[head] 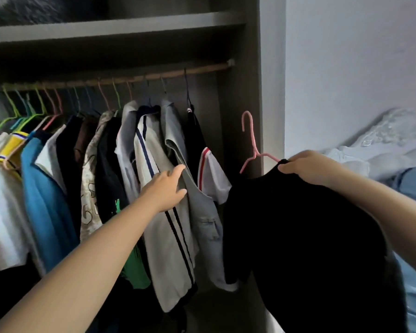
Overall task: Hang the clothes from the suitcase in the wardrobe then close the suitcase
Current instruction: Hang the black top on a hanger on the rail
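Black fabric hangs from the right hand point(305, 168), which pinches the shoulder of a black garment point(305, 248) threaded on a pink hanger point(252, 150); it is held just outside the wardrobe's right side panel point(240, 116), near the right end of the rail point(154, 76). The hanger's hook points up and curls left toward the rail, while the garment's long axis drops straight down. The left hand point(166, 188), fingers straight and relaxed, presses against a grey shirt point(178, 150) among the hung clothes, seemingly to push them left and open a gap. Many garments already fill the rail, so the hanging looks well along, yet this piece is not yet hooked on. The suitcase is out of view, so what remains inside it, and whether it is closed, cannot be told.
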Action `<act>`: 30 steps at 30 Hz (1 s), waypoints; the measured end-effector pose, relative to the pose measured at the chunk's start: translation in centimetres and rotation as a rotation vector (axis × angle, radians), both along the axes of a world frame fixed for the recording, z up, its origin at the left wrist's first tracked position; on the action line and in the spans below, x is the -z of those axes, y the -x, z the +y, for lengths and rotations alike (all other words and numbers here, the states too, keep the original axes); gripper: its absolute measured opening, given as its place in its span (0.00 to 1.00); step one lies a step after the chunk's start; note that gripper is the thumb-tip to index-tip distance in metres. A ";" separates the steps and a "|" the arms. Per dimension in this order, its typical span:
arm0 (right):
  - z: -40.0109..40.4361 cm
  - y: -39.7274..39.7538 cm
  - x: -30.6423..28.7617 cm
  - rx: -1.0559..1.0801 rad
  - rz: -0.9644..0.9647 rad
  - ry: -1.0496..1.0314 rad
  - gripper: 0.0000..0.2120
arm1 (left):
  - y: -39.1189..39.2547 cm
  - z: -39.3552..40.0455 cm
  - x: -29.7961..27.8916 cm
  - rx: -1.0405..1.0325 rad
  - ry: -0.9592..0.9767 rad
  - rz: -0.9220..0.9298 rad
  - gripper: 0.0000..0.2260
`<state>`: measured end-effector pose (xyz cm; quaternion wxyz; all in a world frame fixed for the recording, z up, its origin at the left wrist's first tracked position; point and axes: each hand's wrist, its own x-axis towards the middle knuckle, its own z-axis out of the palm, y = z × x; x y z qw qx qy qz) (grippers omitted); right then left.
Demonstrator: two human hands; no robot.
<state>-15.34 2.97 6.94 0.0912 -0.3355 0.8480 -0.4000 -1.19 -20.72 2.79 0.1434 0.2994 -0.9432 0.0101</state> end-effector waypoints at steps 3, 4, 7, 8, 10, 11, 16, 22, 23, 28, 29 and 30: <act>-2.7 0.9 -1.2 0.018 0.050 0.041 0.05 | 1.4 -0.5 -1.5 -0.009 0.057 0.048 0.26; -3.8 1.1 -1.5 0.025 0.074 0.049 0.05 | 2.1 -0.6 -2.0 -0.011 0.077 0.062 0.25; -7.3 1.9 -2.3 0.025 0.117 0.093 0.10 | 4.8 -0.9 -3.6 -0.031 0.163 0.111 0.24; -8.5 2.3 -2.5 0.022 0.111 0.124 0.08 | 5.8 -1.2 -4.1 -0.036 0.199 0.123 0.24; -10.4 2.9 -3.1 0.026 0.078 0.187 0.06 | 7.2 -1.7 -5.0 -0.046 0.253 0.141 0.23; -11.3 3.5 -3.7 0.026 0.067 0.225 0.08 | 8.0 -2.1 -5.6 -0.055 0.278 0.153 0.22; -15.2 5.5 -6.1 0.014 0.112 0.333 0.13 | 9.0 -4.0 -7.5 -0.254 0.304 0.212 0.18; -19.1 8.3 -9.6 0.011 0.236 0.399 0.13 | 7.9 -7.5 -7.7 -0.325 0.238 0.212 0.16; -19.7 8.8 -10.0 0.012 0.287 0.389 0.13 | 7.9 -7.7 -7.6 -0.332 0.254 0.194 0.16; -23.4 11.0 -11.3 0.140 0.450 0.209 0.14 | 8.5 -9.0 -8.0 -0.391 0.296 0.208 0.16; -24.2 11.2 -11.6 0.157 0.462 0.182 0.14 | 8.7 -9.4 -8.2 -0.387 0.299 0.215 0.17; -24.9 11.4 -11.6 0.169 0.476 0.162 0.14 | 8.8 -9.8 -8.3 -0.375 0.301 0.228 0.17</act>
